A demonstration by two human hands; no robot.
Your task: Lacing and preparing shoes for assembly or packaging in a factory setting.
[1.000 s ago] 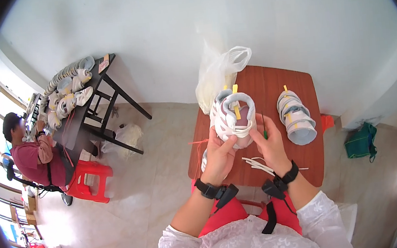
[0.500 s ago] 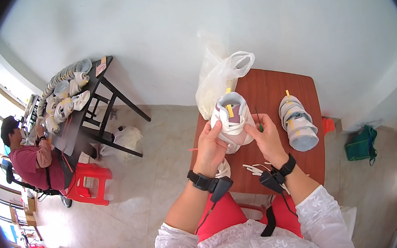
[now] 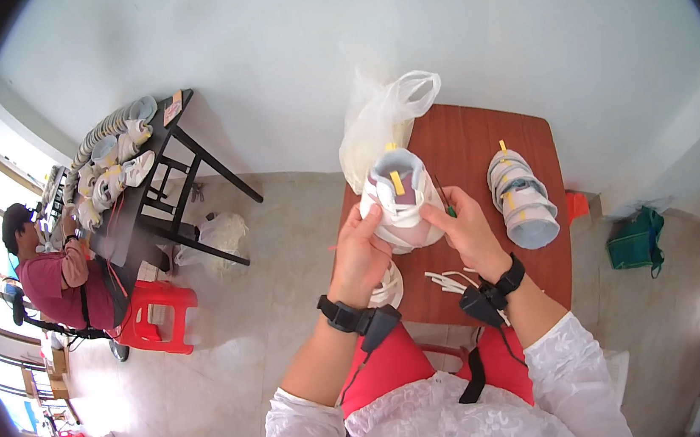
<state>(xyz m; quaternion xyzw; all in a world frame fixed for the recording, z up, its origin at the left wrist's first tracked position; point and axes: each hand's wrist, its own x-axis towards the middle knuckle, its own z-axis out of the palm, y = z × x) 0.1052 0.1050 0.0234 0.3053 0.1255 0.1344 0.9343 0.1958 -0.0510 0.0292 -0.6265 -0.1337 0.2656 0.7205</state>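
A white sneaker (image 3: 399,196) with a grey heel and a yellow tab is held over the red-brown wooden table (image 3: 467,155), heel end turned up. My left hand (image 3: 362,251) grips its left side and my right hand (image 3: 462,232) grips its right side. A second grey and white sneaker (image 3: 520,199) lies on its side at the table's right. Loose white laces (image 3: 450,280) lie on the table near my right wrist. Both wrists wear black bands.
A translucent plastic bag (image 3: 382,117) stands at the table's far left corner. At left, a black table (image 3: 143,197) carries several shoes, and a person in a red top (image 3: 54,279) sits at it beside a red stool (image 3: 155,316). A green bag (image 3: 636,241) sits on the floor at right.
Both hands have turned the sneaker and brought it slightly nearer, so the heel now faces up instead of the laced front. The second sneaker has not moved.
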